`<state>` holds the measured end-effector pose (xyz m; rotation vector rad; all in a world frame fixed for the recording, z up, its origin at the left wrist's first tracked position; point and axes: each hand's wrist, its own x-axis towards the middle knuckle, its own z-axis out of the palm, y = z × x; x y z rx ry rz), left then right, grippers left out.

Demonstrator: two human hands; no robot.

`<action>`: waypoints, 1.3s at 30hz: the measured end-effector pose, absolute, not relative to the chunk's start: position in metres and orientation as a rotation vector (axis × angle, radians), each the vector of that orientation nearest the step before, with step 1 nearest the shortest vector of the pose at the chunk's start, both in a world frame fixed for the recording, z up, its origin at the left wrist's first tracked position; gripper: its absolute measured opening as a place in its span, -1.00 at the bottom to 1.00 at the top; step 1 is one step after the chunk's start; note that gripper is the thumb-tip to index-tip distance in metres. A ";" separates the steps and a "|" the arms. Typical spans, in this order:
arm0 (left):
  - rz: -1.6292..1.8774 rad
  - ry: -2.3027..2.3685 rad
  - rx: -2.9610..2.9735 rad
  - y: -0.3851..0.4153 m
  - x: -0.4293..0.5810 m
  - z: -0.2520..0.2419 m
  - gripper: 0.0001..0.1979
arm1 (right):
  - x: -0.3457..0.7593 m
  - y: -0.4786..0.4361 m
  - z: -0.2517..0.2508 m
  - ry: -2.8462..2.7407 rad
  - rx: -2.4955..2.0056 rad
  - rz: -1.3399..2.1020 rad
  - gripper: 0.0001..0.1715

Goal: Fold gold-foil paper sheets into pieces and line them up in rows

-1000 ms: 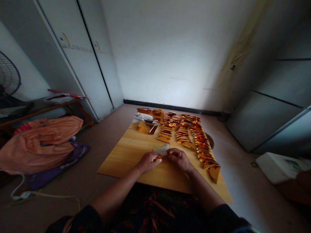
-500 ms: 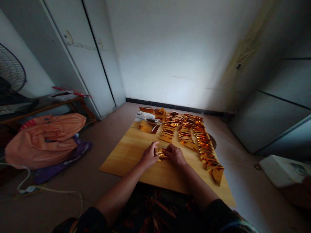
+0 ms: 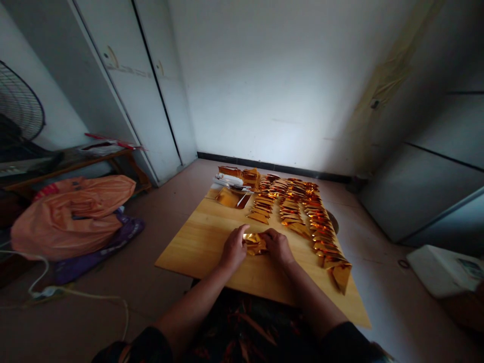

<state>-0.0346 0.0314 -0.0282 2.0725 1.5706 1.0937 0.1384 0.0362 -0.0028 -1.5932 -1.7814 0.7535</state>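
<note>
Between my two hands, just over the front half of the wooden board (image 3: 189, 242), is a piece of gold foil paper (image 3: 256, 244), partly folded and shiny. My left hand (image 3: 235, 247) grips its left end, thumb and fingers closed on the edge. On the other end, the fingers of my right hand (image 3: 279, 246) are pinched together. Rows of folded gold foil pieces (image 3: 291, 209) overlap one another beyond and to the right of my hands. A flat stack of gold foil sheets (image 3: 228, 197) lies at the board's far left.
Behind the flat sheets lie a white roll-like packet (image 3: 229, 179) and more gold paper (image 3: 250, 177). Left of the board, an orange bag (image 3: 71, 212) rests on a purple one (image 3: 98, 252), near a pale cable (image 3: 94, 296). A white box (image 3: 440, 267) stands at right.
The foil piece between my hands now shows more of its surface and looks wider. My right hand has shifted slightly right and my left hand a little lower. The view has moved slightly.
</note>
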 end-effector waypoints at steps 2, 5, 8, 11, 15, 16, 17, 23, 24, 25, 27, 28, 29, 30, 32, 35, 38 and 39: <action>1.077 1.580 2.105 0.031 -0.034 -0.028 -0.35 | 0.133 0.036 0.001 -1.853 -1.722 0.591 -0.71; 1.008 1.631 2.190 0.029 -0.031 -0.028 -0.34 | 0.126 0.034 0.004 -1.993 -1.927 0.277 -0.69; 0.944 1.609 2.343 0.025 -0.029 -0.026 -0.37 | 0.125 0.032 0.005 -2.081 -2.030 0.153 -0.68; 0.839 1.653 2.463 0.020 -0.029 -0.021 -0.50 | 0.128 0.032 0.004 -2.136 -2.022 0.111 -0.68; 0.552 1.705 2.571 0.013 -0.030 -0.010 -0.80 | 0.132 0.032 0.002 -2.168 -1.987 0.070 -0.67; 0.524 1.692 2.584 0.012 -0.030 -0.008 -0.82 | 0.132 0.033 0.001 -2.167 -2.004 0.072 -0.67; 0.505 1.682 2.593 0.011 -0.030 -0.006 -0.83 | 0.131 0.033 0.001 -2.163 -2.028 0.075 -0.67; 0.462 1.721 2.608 0.008 -0.030 -0.006 -0.75 | 0.130 0.040 0.004 -2.140 -2.086 0.146 -0.70; 0.453 1.731 2.603 0.007 -0.030 -0.006 -0.74 | 0.130 0.040 0.005 -2.132 -2.094 0.161 -0.71; 0.444 1.738 2.597 0.007 -0.030 -0.005 -0.74 | 0.130 0.041 0.007 -2.123 -2.103 0.172 -0.72; 0.426 1.746 2.585 0.007 -0.029 -0.004 -0.74 | 0.131 0.041 0.009 -2.105 -2.115 0.189 -0.73; 0.419 1.748 2.579 0.006 -0.029 -0.003 -0.74 | 0.131 0.041 0.010 -2.097 -2.118 0.197 -0.73; 0.414 1.750 2.573 0.006 -0.029 -0.002 -0.73 | 0.131 0.041 0.011 -2.090 -2.118 0.203 -0.74; 0.412 1.751 2.568 0.005 -0.028 -0.001 -0.73 | 0.131 0.041 0.012 -2.084 -2.116 0.207 -0.74; 0.410 1.756 2.554 0.005 -0.028 0.001 -0.72 | 0.130 0.040 0.012 -2.068 -2.118 0.204 -0.75; 0.401 1.774 2.531 0.003 -0.027 0.003 -0.70 | 0.127 0.039 0.012 -2.030 -2.161 0.170 -0.75; 0.421 1.798 2.507 0.002 -0.026 0.002 -0.70 | 0.124 0.037 0.011 -2.010 -2.221 0.132 -0.73; 0.438 1.803 2.499 0.001 -0.026 0.001 -0.70 | 0.123 0.036 0.010 -2.033 -2.222 0.114 -0.74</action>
